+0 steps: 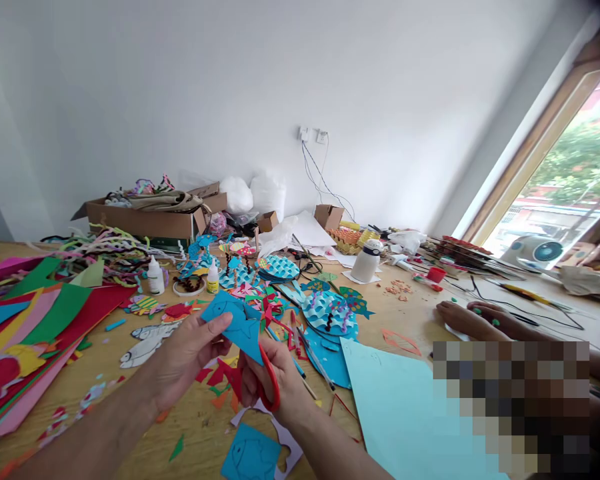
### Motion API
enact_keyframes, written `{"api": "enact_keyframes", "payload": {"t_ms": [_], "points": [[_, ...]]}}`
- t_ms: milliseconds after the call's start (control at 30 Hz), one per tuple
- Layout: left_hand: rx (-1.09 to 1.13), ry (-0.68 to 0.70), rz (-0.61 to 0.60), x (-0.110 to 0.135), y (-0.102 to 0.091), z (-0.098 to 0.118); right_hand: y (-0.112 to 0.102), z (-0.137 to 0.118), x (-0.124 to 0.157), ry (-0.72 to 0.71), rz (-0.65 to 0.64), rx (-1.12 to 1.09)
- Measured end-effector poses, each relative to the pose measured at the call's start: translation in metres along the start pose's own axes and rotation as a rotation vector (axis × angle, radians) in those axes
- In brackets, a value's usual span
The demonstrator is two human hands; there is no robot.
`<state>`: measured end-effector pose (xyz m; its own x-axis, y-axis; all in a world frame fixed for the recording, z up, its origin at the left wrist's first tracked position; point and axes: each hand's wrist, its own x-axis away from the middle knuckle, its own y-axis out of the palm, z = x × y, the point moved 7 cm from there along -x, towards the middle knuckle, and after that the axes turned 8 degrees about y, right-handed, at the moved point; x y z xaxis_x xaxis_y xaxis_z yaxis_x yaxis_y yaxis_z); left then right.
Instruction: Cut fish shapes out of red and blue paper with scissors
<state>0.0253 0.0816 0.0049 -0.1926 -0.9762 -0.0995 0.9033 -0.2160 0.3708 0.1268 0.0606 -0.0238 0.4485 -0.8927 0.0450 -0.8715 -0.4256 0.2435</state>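
head view: red-handled scissors point(271, 381) held at a blue paper point(240, 328) with a fish drawn on it

the left hand point(197, 350) has its thumb pressed flat on top of the blue paper and its fingers curled underneath, pinching the sheet by one side. the right hand point(280, 377) is closed round the scissors, fingers wrapped about the red loops; the blades are mostly hidden, so i can't tell whether they're apart. the blue paper is up off the table point(145, 413), tilted between the two hands.

just below them lies a second blue square point(250, 453), also with a fish outline, on top of a lilac offcut point(291, 445). red scraps point(219, 375) lie behind the wrists, and white paper fish point(143, 347) rest beside the left forearm.

a little further out, there's a pale blue sheet point(395, 413) to the right, a stack of coloured paper point(87, 310) to the left, and a white glue bottle point(155, 277) near a smaller yellow-labelled one point(213, 278). beyond the pale sheet, another person's hands point(465, 320) rest on the table. along the wall sits a full cardboard box point(143, 221).
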Motion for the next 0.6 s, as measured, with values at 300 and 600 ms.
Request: {"api": "enact_keyframes", "payload": {"t_ms": [300,600], "points": [[-0.011,0.105,0.135,0.0067,0.0000,-0.0029,0.0047,0.0099,-0.0003,0.034,0.007,0.026],[-0.079,0.077,0.095,0.0087,0.0058,0.0019,0.0062,0.0051,0.0030,0.042,0.022,0.077]]}}
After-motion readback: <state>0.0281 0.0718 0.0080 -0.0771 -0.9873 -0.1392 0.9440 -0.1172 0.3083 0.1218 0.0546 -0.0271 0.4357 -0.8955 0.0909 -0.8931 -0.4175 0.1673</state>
